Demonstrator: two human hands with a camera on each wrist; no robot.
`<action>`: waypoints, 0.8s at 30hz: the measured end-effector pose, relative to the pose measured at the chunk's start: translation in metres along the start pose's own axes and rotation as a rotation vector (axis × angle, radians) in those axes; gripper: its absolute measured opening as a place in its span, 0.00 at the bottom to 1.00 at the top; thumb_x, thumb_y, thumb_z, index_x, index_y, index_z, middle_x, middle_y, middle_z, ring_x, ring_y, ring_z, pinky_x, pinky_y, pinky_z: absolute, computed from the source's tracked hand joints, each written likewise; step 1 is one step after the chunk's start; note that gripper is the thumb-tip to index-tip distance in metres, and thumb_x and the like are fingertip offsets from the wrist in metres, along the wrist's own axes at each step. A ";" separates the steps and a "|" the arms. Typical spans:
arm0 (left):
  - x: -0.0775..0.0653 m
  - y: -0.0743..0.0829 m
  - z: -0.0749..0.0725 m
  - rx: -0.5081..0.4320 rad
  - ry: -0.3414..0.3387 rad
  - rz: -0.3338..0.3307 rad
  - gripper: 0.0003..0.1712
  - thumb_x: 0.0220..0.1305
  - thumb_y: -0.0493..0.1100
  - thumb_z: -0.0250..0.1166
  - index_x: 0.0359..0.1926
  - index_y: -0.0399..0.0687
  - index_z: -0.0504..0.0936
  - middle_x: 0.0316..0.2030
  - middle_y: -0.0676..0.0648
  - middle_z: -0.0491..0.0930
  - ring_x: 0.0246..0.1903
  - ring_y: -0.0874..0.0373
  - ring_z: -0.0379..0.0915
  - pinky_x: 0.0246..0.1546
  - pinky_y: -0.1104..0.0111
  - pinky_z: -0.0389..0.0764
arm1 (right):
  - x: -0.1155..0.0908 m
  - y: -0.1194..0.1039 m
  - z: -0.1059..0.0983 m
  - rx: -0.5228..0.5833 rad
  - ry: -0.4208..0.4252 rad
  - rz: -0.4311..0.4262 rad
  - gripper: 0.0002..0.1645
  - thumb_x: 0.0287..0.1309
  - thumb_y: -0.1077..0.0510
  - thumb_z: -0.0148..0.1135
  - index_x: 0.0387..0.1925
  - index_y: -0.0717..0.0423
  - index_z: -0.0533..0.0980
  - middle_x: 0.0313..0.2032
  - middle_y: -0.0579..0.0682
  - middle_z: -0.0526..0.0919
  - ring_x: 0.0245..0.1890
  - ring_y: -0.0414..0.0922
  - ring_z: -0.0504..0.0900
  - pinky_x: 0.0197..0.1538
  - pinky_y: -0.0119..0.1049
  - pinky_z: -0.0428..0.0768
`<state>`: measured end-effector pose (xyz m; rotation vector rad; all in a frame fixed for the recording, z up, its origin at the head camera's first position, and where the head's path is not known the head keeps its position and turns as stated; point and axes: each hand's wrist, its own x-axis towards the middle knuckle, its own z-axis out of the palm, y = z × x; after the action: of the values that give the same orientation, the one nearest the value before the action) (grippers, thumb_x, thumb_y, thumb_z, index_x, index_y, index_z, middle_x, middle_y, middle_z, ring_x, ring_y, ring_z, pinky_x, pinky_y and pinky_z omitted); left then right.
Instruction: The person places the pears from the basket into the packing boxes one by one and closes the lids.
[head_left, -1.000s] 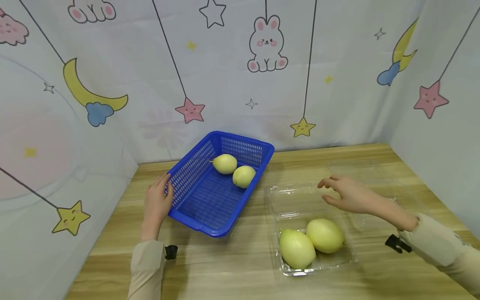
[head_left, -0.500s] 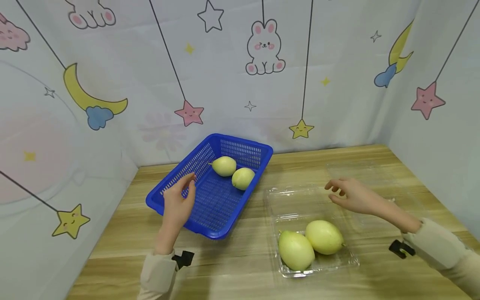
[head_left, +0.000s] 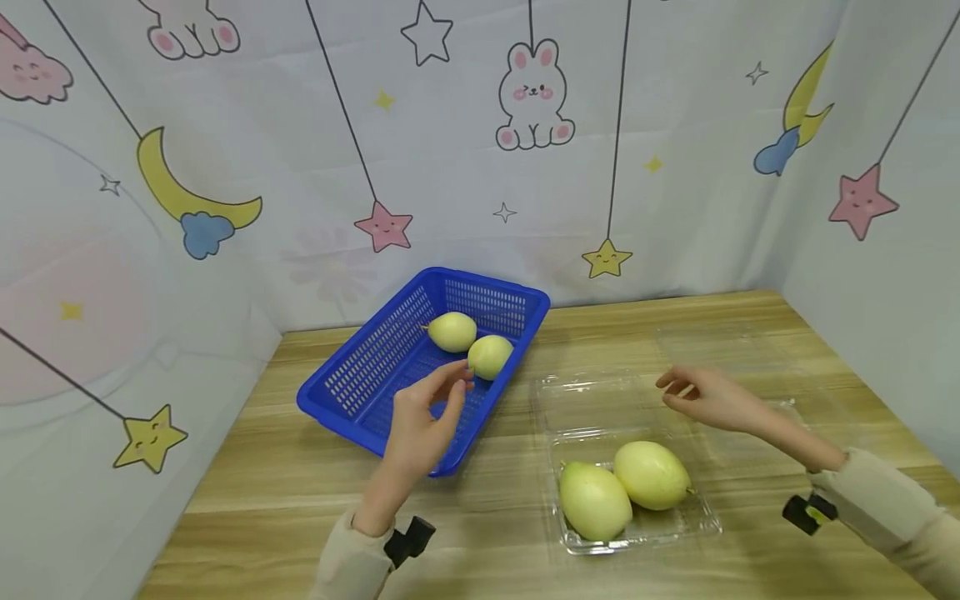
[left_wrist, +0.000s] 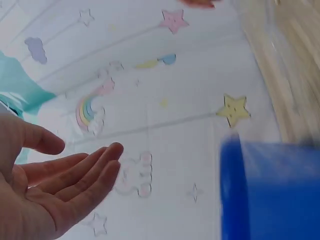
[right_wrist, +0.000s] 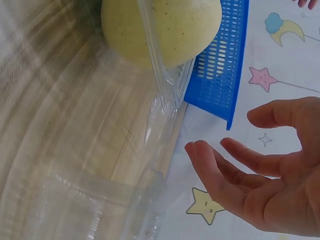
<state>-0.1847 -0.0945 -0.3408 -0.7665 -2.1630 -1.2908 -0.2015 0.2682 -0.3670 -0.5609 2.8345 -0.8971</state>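
Observation:
My left hand point(head_left: 423, 421) hangs over the near right part of the blue basket point(head_left: 337, 421), holding nothing, its fingers loosely bent. Two pale yellow melons lie in the basket: one with a stem point(head_left: 452, 332), the other point(head_left: 491, 358) just beyond my left fingertips. My right hand point(head_left: 716, 400) hovers with relaxed fingers above the right side of a clear plastic clamshell box point(head_left: 600, 547). In its near half sit two more yellow melons, a left one point(head_left: 596, 502) and a right one point(head_left: 652, 475). The right wrist view has a melon point(right_wrist: 160, 30) behind clear plastic.
More clear plastic packaging point(head_left: 720, 342) lies on the wooden table point(head_left: 262, 475) at the back right. A white curtain point(head_left: 450, 150) printed with stars and rabbits closes off the back and sides.
My left hand has left the basket's left rim and moved right across the basket. The right hand has shifted slightly right and nearer. The melons and box stay put.

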 end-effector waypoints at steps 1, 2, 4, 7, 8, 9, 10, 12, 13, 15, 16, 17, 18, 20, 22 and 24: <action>0.000 0.004 0.004 -0.033 -0.006 0.011 0.13 0.58 0.29 0.54 0.45 0.31 0.77 0.35 0.37 0.82 0.33 0.52 0.82 0.35 0.67 0.81 | 0.000 0.002 0.001 0.035 -0.016 0.017 0.20 0.59 0.57 0.52 0.48 0.68 0.70 0.42 0.66 0.77 0.37 0.53 0.80 0.34 0.37 0.80; 0.000 0.008 0.009 -0.073 -0.012 0.023 0.13 0.58 0.28 0.53 0.44 0.30 0.76 0.36 0.36 0.82 0.34 0.52 0.82 0.35 0.67 0.81 | 0.000 0.004 0.002 0.076 -0.033 0.036 0.22 0.60 0.57 0.51 0.50 0.68 0.68 0.44 0.68 0.76 0.38 0.54 0.80 0.34 0.37 0.80; -0.001 0.015 0.019 -0.153 -0.026 0.024 0.13 0.58 0.28 0.53 0.45 0.29 0.76 0.36 0.35 0.81 0.34 0.51 0.81 0.37 0.66 0.81 | 0.000 0.007 0.003 0.157 -0.067 0.078 0.25 0.61 0.55 0.50 0.53 0.70 0.65 0.47 0.71 0.73 0.41 0.55 0.79 0.34 0.37 0.80; -0.002 0.024 0.034 -0.280 -0.055 -0.023 0.14 0.59 0.27 0.52 0.46 0.30 0.75 0.39 0.34 0.80 0.37 0.49 0.80 0.39 0.64 0.80 | 0.000 0.009 0.003 0.253 -0.106 0.117 0.29 0.62 0.54 0.49 0.57 0.72 0.60 0.51 0.74 0.68 0.44 0.57 0.77 0.38 0.40 0.81; -0.003 0.026 0.039 -0.313 -0.070 -0.052 0.14 0.59 0.27 0.51 0.46 0.29 0.75 0.40 0.34 0.80 0.39 0.48 0.80 0.40 0.65 0.80 | 0.000 0.009 0.003 0.274 -0.115 0.128 0.30 0.62 0.53 0.48 0.57 0.72 0.59 0.52 0.74 0.67 0.45 0.58 0.77 0.40 0.41 0.80; -0.004 0.028 0.044 -0.341 -0.090 -0.093 0.14 0.59 0.28 0.51 0.47 0.30 0.74 0.41 0.35 0.80 0.40 0.48 0.79 0.42 0.65 0.79 | 0.001 0.009 0.003 0.289 -0.122 0.136 0.31 0.62 0.53 0.48 0.58 0.72 0.58 0.52 0.75 0.67 0.46 0.58 0.76 0.41 0.42 0.80; -0.006 0.030 0.049 -0.370 -0.118 -0.136 0.15 0.59 0.28 0.51 0.48 0.30 0.74 0.43 0.35 0.79 0.42 0.47 0.78 0.43 0.66 0.79 | 0.000 0.008 0.003 0.302 -0.128 0.142 0.32 0.62 0.53 0.48 0.59 0.73 0.57 0.53 0.75 0.66 0.47 0.59 0.76 0.42 0.43 0.80; -0.008 0.033 0.056 -0.415 -0.182 -0.233 0.16 0.59 0.28 0.51 0.49 0.30 0.73 0.46 0.34 0.77 0.47 0.46 0.76 0.47 0.67 0.77 | 0.000 0.008 0.003 0.323 -0.140 0.145 0.33 0.63 0.53 0.47 0.59 0.73 0.55 0.54 0.76 0.64 0.48 0.61 0.74 0.44 0.44 0.79; -0.010 0.033 0.059 -0.425 -0.222 -0.278 0.17 0.59 0.29 0.51 0.51 0.30 0.72 0.48 0.34 0.76 0.49 0.45 0.74 0.48 0.68 0.76 | 0.000 0.008 0.003 0.335 -0.146 0.145 0.33 0.63 0.53 0.46 0.60 0.73 0.54 0.54 0.77 0.63 0.48 0.62 0.74 0.45 0.44 0.79; -0.013 0.033 0.065 -0.437 -0.301 -0.372 0.19 0.60 0.31 0.51 0.53 0.30 0.70 0.52 0.33 0.72 0.53 0.43 0.70 0.52 0.66 0.74 | -0.001 0.009 0.002 0.366 -0.163 0.143 0.33 0.64 0.54 0.45 0.60 0.74 0.52 0.55 0.78 0.61 0.49 0.63 0.73 0.46 0.45 0.78; -0.015 0.032 0.067 -0.437 -0.334 -0.408 0.20 0.60 0.32 0.50 0.54 0.29 0.68 0.54 0.32 0.71 0.55 0.42 0.67 0.53 0.63 0.73 | -0.001 0.010 0.002 0.385 -0.172 0.140 0.33 0.64 0.54 0.45 0.61 0.74 0.51 0.56 0.79 0.60 0.50 0.63 0.73 0.46 0.45 0.78; -0.016 0.031 0.069 -0.433 -0.360 -0.436 0.21 0.61 0.33 0.50 0.55 0.29 0.67 0.55 0.32 0.69 0.56 0.40 0.65 0.54 0.60 0.71 | -0.002 0.010 0.002 0.406 -0.181 0.136 0.33 0.64 0.54 0.44 0.61 0.74 0.50 0.56 0.79 0.58 0.50 0.64 0.72 0.47 0.46 0.78; -0.017 0.030 0.071 -0.431 -0.378 -0.467 0.22 0.61 0.34 0.50 0.56 0.29 0.66 0.57 0.31 0.67 0.58 0.39 0.63 0.55 0.57 0.70 | -0.002 0.011 0.001 0.425 -0.191 0.133 0.34 0.64 0.54 0.44 0.61 0.74 0.49 0.57 0.80 0.57 0.50 0.64 0.72 0.48 0.46 0.77; -0.020 0.027 0.075 -0.424 -0.397 -0.526 0.24 0.62 0.37 0.50 0.58 0.31 0.64 0.59 0.32 0.63 0.60 0.36 0.58 0.57 0.52 0.66 | -0.004 0.012 0.000 0.464 -0.206 0.133 0.34 0.64 0.55 0.45 0.61 0.74 0.48 0.57 0.80 0.55 0.51 0.65 0.71 0.49 0.46 0.77; -0.022 0.025 0.078 -0.427 -0.390 -0.584 0.25 0.62 0.39 0.49 0.59 0.34 0.63 0.61 0.32 0.60 0.61 0.33 0.53 0.59 0.47 0.60 | -0.005 0.013 0.000 0.497 -0.218 0.135 0.35 0.64 0.54 0.45 0.62 0.74 0.47 0.58 0.80 0.53 0.52 0.66 0.70 0.50 0.47 0.76; -0.024 0.022 0.082 -0.440 -0.371 -0.642 0.26 0.62 0.40 0.50 0.60 0.36 0.62 0.62 0.33 0.58 0.63 0.32 0.49 0.60 0.44 0.56 | -0.005 0.014 0.000 0.522 -0.230 0.150 0.36 0.64 0.54 0.45 0.63 0.73 0.45 0.58 0.80 0.51 0.53 0.66 0.69 0.50 0.47 0.76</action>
<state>-0.1631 -0.0173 -0.3781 -0.5039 -2.5730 -2.1435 -0.2011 0.2808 -0.3751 -0.3477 2.2714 -1.3707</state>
